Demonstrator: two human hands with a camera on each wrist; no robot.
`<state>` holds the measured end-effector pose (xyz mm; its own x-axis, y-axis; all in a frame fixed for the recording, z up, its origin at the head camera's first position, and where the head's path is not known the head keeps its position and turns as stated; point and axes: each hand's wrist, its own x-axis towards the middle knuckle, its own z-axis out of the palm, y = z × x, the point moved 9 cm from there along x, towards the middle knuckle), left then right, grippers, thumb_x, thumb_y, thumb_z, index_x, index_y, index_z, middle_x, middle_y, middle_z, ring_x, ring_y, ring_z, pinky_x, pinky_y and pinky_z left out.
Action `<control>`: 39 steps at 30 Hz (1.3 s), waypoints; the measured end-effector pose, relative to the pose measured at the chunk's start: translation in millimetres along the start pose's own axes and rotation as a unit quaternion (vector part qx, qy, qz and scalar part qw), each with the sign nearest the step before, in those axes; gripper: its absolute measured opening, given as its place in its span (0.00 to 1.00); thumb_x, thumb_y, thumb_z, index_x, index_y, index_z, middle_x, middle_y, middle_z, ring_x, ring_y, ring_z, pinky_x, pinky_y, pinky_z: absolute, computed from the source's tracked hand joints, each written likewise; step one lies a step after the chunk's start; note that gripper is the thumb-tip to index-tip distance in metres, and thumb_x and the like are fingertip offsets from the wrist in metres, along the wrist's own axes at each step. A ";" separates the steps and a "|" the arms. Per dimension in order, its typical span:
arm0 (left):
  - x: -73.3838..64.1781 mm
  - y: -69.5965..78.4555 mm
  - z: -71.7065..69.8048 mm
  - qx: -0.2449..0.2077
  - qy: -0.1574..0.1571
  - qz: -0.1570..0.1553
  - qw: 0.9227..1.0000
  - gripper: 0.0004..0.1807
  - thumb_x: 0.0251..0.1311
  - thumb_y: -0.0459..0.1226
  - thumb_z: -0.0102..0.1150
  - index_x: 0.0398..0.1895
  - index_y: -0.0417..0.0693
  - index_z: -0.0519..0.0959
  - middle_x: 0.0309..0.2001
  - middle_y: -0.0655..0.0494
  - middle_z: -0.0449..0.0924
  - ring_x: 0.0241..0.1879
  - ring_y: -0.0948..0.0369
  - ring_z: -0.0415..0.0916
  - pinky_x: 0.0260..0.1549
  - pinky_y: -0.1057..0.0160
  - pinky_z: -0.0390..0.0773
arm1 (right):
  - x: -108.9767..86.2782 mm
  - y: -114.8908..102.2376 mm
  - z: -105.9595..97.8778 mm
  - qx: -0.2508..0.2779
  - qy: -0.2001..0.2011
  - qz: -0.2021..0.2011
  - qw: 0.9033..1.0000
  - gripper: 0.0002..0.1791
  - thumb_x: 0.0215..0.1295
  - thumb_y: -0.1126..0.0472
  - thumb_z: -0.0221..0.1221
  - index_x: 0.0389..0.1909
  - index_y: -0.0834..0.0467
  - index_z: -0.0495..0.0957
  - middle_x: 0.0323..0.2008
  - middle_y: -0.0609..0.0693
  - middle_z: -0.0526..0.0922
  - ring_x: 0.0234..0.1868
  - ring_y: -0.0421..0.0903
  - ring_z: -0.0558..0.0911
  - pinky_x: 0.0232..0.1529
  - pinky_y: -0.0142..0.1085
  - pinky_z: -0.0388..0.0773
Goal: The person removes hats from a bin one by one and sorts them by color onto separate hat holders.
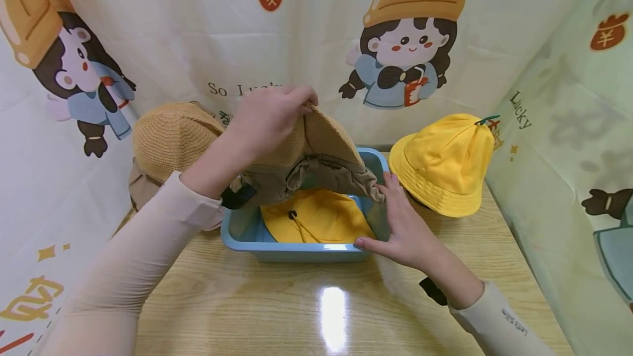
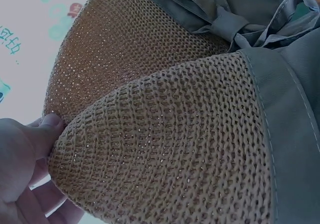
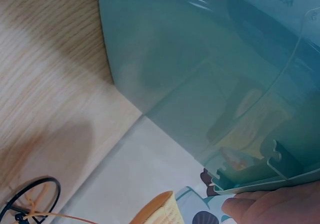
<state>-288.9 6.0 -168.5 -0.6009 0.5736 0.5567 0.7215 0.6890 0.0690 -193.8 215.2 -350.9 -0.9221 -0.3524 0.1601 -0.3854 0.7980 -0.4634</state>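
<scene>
My left hand (image 1: 269, 120) pinches the crown top of a tan knitted hat (image 1: 331, 136) with a grey-brown fabric brim, holding it over a blue plastic bin (image 1: 311, 254). The left wrist view shows the thumb and fingers at the tip of the creased knit crown (image 2: 165, 144). Inside the bin lies a yellow bucket hat (image 1: 316, 216) with a cord and dark toggle. My right hand (image 1: 407, 229) rests on the bin's right front corner, its fingers stretched along the rim beside the tan hat's brim. In the right wrist view its fingers (image 3: 280, 204) lie against the bin's edge.
Another tan knitted hat (image 1: 170, 136) stands left of the bin, partly behind my left forearm. A yellow bucket hat (image 1: 445, 163) with a green stem stands at the right. Printed cloth (image 1: 306, 48) encloses the wood-grain table (image 1: 277, 312) at the back and sides.
</scene>
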 end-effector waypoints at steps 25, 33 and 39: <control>-24.6 -17.6 -89.1 -0.135 0.130 0.121 0.975 0.14 0.63 0.16 0.45 0.41 0.34 0.79 0.44 0.44 0.84 0.49 0.51 0.79 0.55 0.57 0.74 | -0.3 -2.6 2.8 -0.010 -0.017 0.003 1.000 0.63 0.52 0.32 0.67 0.81 0.52 0.44 0.80 0.54 0.33 0.80 0.56 0.33 0.70 0.66 0.52; -37.9 -37.1 -115.0 -0.171 0.163 0.074 0.969 0.10 0.65 0.18 0.50 0.37 0.33 0.79 0.44 0.45 0.86 0.50 0.54 0.80 0.52 0.65 0.69 | -0.4 -4.6 1.6 -0.021 -0.033 0.004 0.999 0.63 0.53 0.31 0.66 0.80 0.56 0.45 0.80 0.54 0.32 0.80 0.59 0.34 0.69 0.67 0.54; -45.3 -50.7 -136.4 -0.175 0.166 0.029 0.970 0.09 0.67 0.19 0.47 0.39 0.31 0.79 0.46 0.46 0.85 0.53 0.70 0.77 0.58 0.69 0.70 | -1.8 -3.2 1.8 -0.025 -0.048 0.008 0.998 0.63 0.55 0.31 0.65 0.80 0.55 0.43 0.80 0.56 0.31 0.80 0.59 0.33 0.68 0.67 0.55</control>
<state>-251.3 -115.4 -84.3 -0.4546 0.3924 0.7996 0.8579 0.4344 0.2746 -190.9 212.4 -351.3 -0.9212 -0.3832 0.0678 -0.3747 0.8264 -0.4203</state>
